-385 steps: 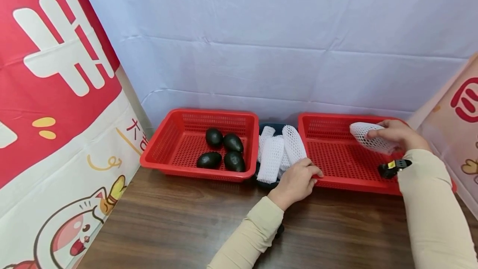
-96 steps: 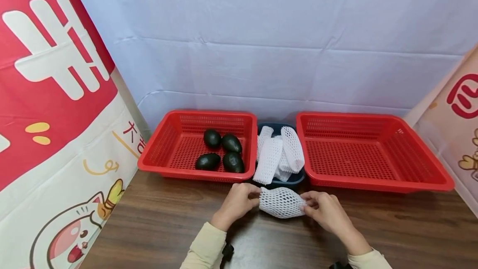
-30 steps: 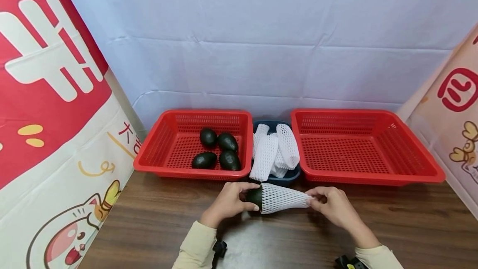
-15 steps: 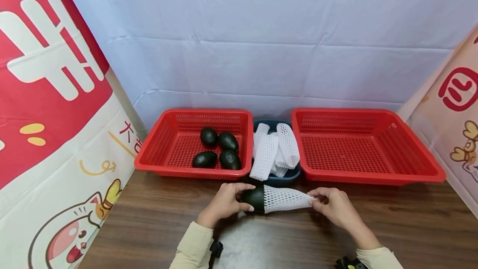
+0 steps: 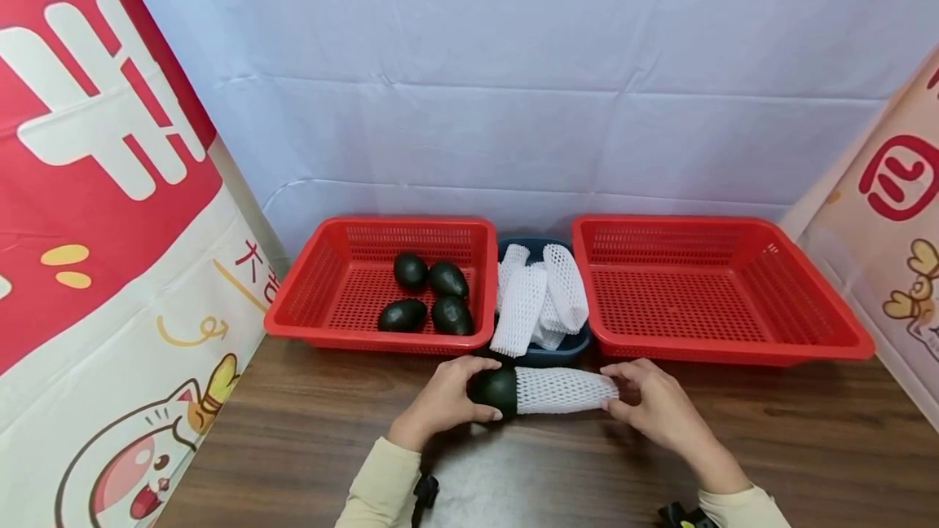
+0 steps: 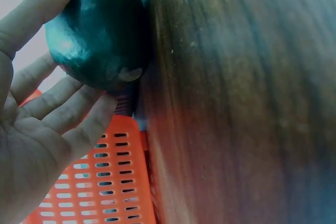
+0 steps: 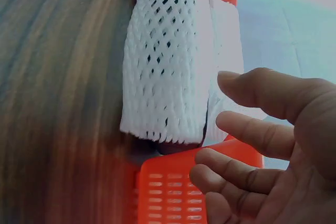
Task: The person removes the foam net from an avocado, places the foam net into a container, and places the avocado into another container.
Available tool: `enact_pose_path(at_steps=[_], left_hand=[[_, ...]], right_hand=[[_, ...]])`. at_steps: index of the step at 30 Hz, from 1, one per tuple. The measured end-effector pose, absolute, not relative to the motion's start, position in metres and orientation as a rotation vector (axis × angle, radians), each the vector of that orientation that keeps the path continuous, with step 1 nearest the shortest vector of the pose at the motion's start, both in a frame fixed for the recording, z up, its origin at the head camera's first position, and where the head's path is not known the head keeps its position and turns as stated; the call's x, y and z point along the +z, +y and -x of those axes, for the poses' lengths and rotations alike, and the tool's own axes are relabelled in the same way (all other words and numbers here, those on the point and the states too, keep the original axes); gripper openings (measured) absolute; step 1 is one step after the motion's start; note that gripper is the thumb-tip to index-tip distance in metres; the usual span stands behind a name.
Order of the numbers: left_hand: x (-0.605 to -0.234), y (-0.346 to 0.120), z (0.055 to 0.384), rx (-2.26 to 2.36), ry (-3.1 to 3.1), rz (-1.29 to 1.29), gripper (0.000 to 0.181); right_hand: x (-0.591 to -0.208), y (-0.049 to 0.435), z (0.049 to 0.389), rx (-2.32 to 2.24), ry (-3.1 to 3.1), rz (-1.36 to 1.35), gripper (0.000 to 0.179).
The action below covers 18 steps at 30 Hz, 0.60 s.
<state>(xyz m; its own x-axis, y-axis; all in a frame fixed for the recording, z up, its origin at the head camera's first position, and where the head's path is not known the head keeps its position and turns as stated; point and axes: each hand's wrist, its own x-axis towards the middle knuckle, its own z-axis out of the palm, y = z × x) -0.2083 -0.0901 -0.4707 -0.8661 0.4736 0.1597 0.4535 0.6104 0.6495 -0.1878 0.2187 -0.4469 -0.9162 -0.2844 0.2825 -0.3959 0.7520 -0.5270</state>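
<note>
A dark green avocado (image 5: 495, 391) lies on the table, its right part inside a white foam net sleeve (image 5: 565, 390). My left hand (image 5: 445, 399) holds the avocado's bare left end between thumb and fingers; the left wrist view shows the fingers bent around the avocado (image 6: 100, 32). Beside the sleeve's narrower right end is my right hand (image 5: 659, 406), with thumb and fingers spread apart. In the right wrist view that hand (image 7: 262, 145) stands a little away from the net sleeve (image 7: 165, 61), nothing between its fingers.
Several bare avocados (image 5: 449, 279) lie in the left red basket (image 5: 308, 331). Between the baskets, a dark blue bin (image 5: 579, 346) holds several white net sleeves (image 5: 522, 308). The right red basket (image 5: 734, 353) stands beyond my right hand. A pale cloth (image 5: 477, 104) hangs behind.
Earlier my right hand held a netted avocado over the right basket; later both hands held one at the table. More avocado now shows at the left, and my right fingers have released the sleeve's end.
</note>
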Motion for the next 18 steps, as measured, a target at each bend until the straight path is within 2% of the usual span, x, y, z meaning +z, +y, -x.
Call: enact_pose_path(at_steps=[18], left_hand=[[-0.469,-0.077,0.211,1.030,2.836,-0.832,0.061]], right_hand=[[-0.442,0.180,0.194,0.744,-2.803,-0.747,0.040]])
